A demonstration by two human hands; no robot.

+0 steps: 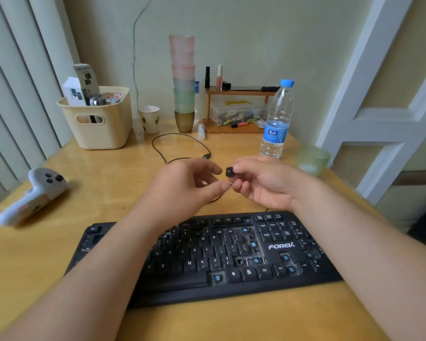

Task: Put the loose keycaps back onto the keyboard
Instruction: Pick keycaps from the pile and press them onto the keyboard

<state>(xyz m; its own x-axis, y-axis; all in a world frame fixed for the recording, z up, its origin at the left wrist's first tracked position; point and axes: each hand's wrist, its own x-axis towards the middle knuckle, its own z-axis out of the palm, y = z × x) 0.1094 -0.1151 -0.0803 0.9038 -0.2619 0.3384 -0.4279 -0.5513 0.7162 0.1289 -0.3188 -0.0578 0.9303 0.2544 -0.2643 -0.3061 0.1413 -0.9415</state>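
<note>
A black keyboard (276,279) lies on the wooden table near me, with several bare key spots showing blue stems around the enter key, arrow keys and bottom row. My right hand (268,183) is raised above the table behind the keyboard and pinches a small black keycap (229,172) between thumb and fingertips. My left hand (190,185) hovers just left of it, fingers loosely curled toward the keycap and holding nothing I can see. My left forearm hides the keyboard's left part.
Behind the hands lie a black cable (180,146), a water bottle (277,119) and a green glass (311,159). A cream basket (99,129), paper cup (150,119), stacked cups (183,80) and a small wooden shelf (236,109) stand at the back. A white plush toy (35,193) lies left.
</note>
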